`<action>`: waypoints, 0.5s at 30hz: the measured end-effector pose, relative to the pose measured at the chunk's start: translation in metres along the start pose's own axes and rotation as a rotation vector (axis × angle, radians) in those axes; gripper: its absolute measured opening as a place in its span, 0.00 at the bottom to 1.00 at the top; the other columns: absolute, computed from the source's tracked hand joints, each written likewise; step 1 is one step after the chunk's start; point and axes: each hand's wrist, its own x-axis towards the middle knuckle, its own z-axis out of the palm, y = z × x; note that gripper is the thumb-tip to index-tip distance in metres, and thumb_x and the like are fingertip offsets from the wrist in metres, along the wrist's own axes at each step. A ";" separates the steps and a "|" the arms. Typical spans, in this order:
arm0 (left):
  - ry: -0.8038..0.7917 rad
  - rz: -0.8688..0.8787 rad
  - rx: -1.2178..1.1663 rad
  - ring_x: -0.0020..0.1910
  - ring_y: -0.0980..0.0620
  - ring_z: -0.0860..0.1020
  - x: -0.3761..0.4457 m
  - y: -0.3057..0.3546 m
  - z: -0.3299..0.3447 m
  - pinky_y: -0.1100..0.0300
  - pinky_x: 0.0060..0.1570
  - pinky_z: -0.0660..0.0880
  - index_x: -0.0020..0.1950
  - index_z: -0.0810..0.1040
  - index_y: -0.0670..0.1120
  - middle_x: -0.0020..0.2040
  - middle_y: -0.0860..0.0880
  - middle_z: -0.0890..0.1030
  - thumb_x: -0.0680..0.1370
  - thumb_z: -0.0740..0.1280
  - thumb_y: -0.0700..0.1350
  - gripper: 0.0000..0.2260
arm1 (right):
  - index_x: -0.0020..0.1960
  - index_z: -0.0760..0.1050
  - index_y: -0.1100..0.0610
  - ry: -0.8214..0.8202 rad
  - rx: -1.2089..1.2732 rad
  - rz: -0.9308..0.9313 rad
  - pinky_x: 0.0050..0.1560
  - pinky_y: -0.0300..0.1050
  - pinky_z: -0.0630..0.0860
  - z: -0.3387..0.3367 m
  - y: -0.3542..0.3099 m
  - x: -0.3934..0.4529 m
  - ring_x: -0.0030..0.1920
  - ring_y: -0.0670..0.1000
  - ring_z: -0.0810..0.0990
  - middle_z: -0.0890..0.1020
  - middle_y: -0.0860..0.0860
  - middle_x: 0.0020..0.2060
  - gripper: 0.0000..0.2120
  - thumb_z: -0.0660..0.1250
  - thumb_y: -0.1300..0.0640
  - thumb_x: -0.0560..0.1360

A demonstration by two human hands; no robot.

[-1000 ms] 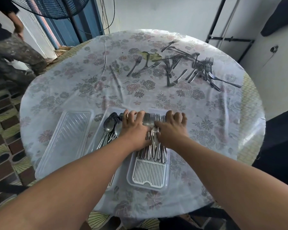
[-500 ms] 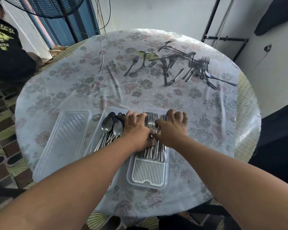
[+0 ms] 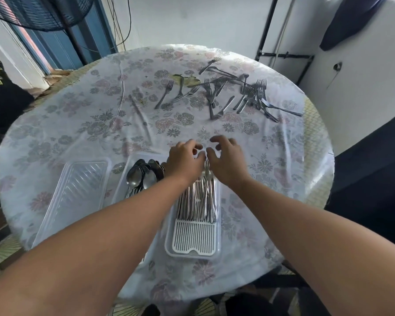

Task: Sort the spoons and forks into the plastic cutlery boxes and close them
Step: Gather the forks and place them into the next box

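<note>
Your left hand (image 3: 184, 160) and right hand (image 3: 226, 161) hover over the far end of the clear plastic fork box (image 3: 193, 250) — fingers loosely curled, gripping nothing; steel forks (image 3: 197, 200) lie inside.

Two bare forearms enter from the lower edge, each ending in a hand: left hand (image 3: 184, 162), right hand (image 3: 226, 161). No sleeve covers either arm up to the frame edge. Wrists and fingers (image 3: 215, 139) carry no watch, ring or band. Nails are short and unpainted where visible.
</note>
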 end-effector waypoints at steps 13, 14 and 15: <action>0.109 -0.181 -0.121 0.42 0.45 0.80 0.044 0.116 0.086 0.54 0.41 0.75 0.45 0.79 0.46 0.39 0.49 0.82 0.79 0.66 0.48 0.08 | 0.63 0.76 0.50 -0.005 0.353 0.254 0.36 0.42 0.70 -0.085 0.086 0.061 0.40 0.48 0.79 0.81 0.46 0.44 0.11 0.63 0.50 0.82; 0.117 -0.193 -0.131 0.42 0.45 0.80 0.048 0.124 0.091 0.54 0.41 0.75 0.45 0.79 0.45 0.39 0.49 0.82 0.79 0.66 0.48 0.08 | 0.63 0.76 0.50 -0.017 0.350 0.245 0.35 0.42 0.70 -0.089 0.090 0.067 0.40 0.48 0.79 0.81 0.46 0.45 0.11 0.63 0.50 0.82; 0.128 -0.200 -0.138 0.42 0.45 0.79 0.053 0.133 0.096 0.55 0.42 0.75 0.45 0.79 0.45 0.40 0.48 0.82 0.79 0.66 0.48 0.08 | 0.62 0.76 0.50 -0.036 0.355 0.233 0.36 0.42 0.71 -0.095 0.095 0.073 0.39 0.47 0.79 0.82 0.47 0.46 0.11 0.63 0.49 0.82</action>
